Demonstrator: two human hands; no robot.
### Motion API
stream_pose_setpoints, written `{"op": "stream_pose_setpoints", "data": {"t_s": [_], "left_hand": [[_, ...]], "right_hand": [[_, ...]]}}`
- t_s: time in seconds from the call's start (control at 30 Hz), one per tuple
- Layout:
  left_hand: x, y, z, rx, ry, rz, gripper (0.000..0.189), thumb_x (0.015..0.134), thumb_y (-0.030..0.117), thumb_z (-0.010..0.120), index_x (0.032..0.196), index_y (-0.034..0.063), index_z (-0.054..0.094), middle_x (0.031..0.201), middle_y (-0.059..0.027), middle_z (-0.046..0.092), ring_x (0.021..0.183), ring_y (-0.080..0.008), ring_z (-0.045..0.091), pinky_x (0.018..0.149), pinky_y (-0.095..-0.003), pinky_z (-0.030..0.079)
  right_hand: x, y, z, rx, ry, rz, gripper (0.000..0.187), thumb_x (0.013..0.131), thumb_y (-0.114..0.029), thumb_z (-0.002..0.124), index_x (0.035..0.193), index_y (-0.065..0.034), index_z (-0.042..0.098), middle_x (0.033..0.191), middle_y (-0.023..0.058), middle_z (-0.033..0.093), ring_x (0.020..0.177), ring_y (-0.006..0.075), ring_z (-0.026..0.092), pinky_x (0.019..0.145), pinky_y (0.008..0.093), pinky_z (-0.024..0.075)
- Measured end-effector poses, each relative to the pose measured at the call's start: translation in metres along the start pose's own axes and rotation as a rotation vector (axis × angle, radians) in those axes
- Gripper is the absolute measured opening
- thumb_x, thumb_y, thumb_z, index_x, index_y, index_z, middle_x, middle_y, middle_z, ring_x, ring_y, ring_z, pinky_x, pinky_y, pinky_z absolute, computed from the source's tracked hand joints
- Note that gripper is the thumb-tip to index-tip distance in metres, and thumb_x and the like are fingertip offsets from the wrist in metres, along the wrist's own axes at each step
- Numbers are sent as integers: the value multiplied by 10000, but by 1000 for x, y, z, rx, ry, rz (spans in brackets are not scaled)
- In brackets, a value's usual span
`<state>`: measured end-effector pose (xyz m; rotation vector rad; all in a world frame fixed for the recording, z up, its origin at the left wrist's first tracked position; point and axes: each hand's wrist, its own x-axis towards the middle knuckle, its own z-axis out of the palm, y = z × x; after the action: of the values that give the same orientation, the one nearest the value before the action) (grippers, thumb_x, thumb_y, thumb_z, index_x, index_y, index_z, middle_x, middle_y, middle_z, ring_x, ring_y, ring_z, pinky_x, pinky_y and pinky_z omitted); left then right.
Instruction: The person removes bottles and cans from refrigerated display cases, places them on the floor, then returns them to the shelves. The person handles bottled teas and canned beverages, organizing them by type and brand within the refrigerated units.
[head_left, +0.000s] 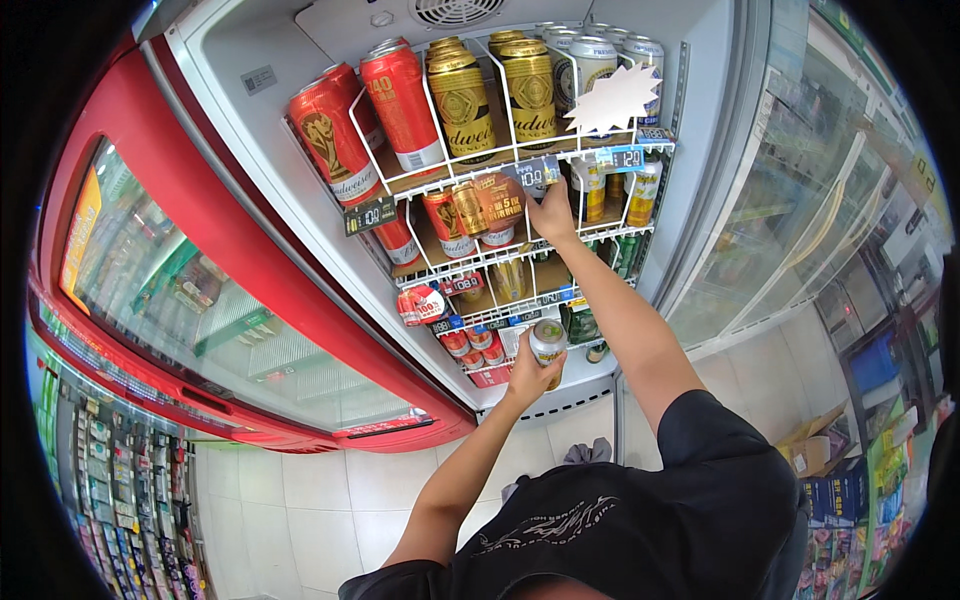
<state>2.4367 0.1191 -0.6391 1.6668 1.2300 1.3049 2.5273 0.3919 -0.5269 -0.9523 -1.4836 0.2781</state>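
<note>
My left hand (531, 371) is closed around a silver-topped drink can (548, 339), held upright low in front of the cooler shelves. My right hand (551, 212) reaches into the second shelf, just under a price tag (534, 172); a pale-topped thing shows by its fingers, but whether it is gripped cannot be told. Left of that hand stand red beer cans (448, 225) behind a round brown promotional sign (501, 202). Yellow and white cans (641, 195) are to its right. On the top shelf are tall red cans (401, 105), gold and black cans (461, 101) and white cans (595, 64).
White wire racks (480, 264) with raised front rails edge each shelf. A red-framed glass cooler door (300, 247) stands at the left, another glass door (757, 187) at the right. Small red cans (478, 349) fill a low shelf. An open cardboard box (814, 442) sits at the right.
</note>
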Motion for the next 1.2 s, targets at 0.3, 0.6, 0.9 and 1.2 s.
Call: {"op": "stream_pose_setpoints", "data": {"t_s": [0.3,0.6,0.9,1.2], "left_hand": [[-5,-8,11,-12,49,-1,804,853,186,815,1444,-52,323,1245,-205,589,1161,-288,596,1023,-388,469],[4,0,-7,-65,294,-18,752,830,130,806,1389,-38,332,1198,-175,592,1100,-265,604,1001,-370,470],[-36,11,-35,-43,544,7,803,821,106,815,1441,-33,323,1278,-175,562,1174,-264,583,1043,-385,449],[-155,-21,-58,41,722,-146,812,809,148,847,1427,-29,351,1271,-166,569,1171,-270,589,1027,-403,466]], "right_hand": [[-34,-57,-43,27,94,-76,731,818,-152,825,1369,85,408,1273,304,547,1187,468,562,1018,455,464],[-73,-75,-68,182,155,-25,715,796,-126,863,1358,36,451,1272,201,574,1159,345,605,1011,419,471],[-138,-112,-103,379,-262,91,737,801,-144,844,1363,26,399,1226,169,609,1143,272,613,1015,380,460],[-266,-102,-62,502,-703,333,700,804,-127,836,1353,-18,416,1250,126,606,1161,228,608,1034,378,459]]}}
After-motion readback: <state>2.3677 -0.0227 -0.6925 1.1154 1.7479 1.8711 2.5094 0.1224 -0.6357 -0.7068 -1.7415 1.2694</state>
